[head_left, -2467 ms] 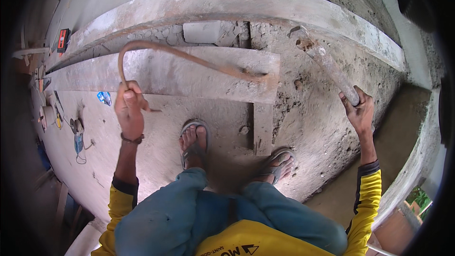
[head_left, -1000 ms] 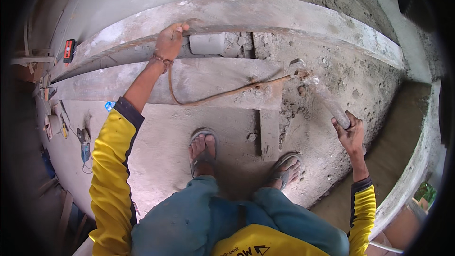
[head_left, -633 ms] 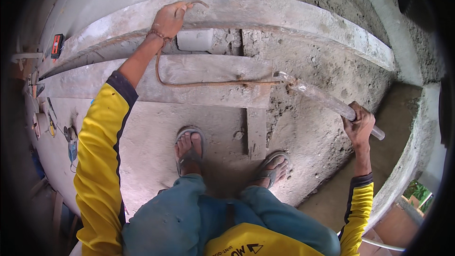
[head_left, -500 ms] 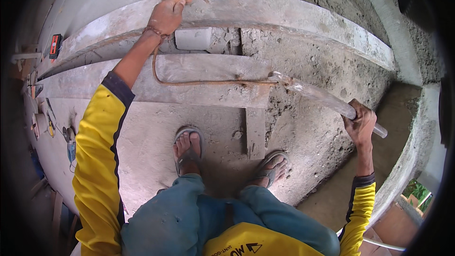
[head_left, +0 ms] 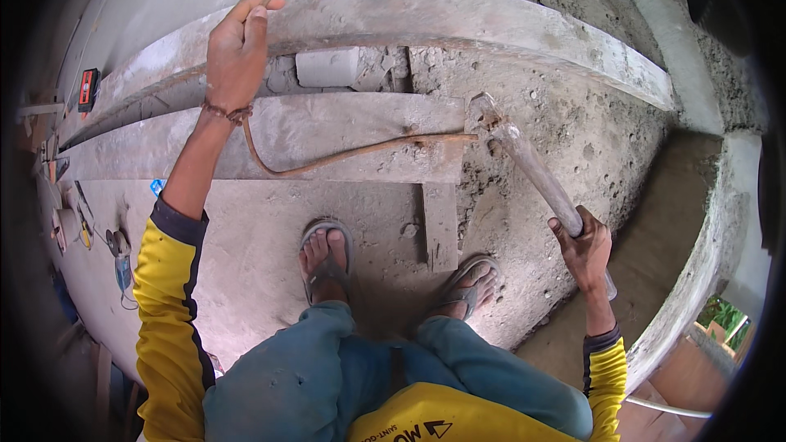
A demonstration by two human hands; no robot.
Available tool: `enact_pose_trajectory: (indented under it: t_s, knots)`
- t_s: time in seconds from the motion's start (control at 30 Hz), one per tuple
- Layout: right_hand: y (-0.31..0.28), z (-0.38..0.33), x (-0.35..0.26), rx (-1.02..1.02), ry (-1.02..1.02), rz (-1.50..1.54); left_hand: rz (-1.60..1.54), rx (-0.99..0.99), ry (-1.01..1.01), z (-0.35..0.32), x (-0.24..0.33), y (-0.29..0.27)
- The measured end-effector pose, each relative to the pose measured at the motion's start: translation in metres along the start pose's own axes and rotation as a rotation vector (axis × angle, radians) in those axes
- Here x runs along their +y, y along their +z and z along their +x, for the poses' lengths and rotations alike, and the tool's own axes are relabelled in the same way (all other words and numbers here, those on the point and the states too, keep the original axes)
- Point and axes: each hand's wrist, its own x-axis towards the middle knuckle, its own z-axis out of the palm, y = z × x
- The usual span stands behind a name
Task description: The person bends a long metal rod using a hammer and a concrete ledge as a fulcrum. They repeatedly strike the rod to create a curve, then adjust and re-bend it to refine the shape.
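Note:
My left hand (head_left: 236, 57) is closed on a thin, bent, rusty brown metal rod (head_left: 352, 154) at the upper left. The rod's hooked end shows past my fingers. From my wrist it runs down, bends, and reaches right across the near plank (head_left: 336, 119) to that plank's right end. My right hand (head_left: 584, 252) grips a greyish wooden handle (head_left: 536, 170) near its lower end. The handle slants up and left, its far end beside the rod's tip. A rusty patch shows near that far end; I cannot tell what kind of tool it is.
A long dusty beam (head_left: 491, 20) crosses behind the near plank. Between them lies a pale block (head_left: 326, 67). A short board (head_left: 440, 229) lies between my sandalled feet. To the left are a red-and-black tool (head_left: 88, 90) and an angle grinder (head_left: 121, 262). A trench (head_left: 655, 221) runs along the right.
My left hand has shifted left, and the rod's bend has come nearer to me. My right hand has moved left and closer, so the handle stands at a steeper slant.

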Motion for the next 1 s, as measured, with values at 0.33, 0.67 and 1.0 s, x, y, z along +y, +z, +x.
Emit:
enact_pose_trajectory:
  t_s: [0.33,0.67,1.0]
  knots:
    - [0.012,-0.017,-0.001,-0.116,0.020,0.091,-0.456,-0.065,0.154,-0.099,0.064,-0.045]
    - [0.016,-0.018,-0.001,-0.117,0.003,0.111,-0.321,-0.288,0.653,-0.168,0.074,-0.047]
    - [0.017,-0.023,-0.001,-0.159,0.004,0.098,-0.246,-0.809,0.867,-0.202,0.081,-0.039]
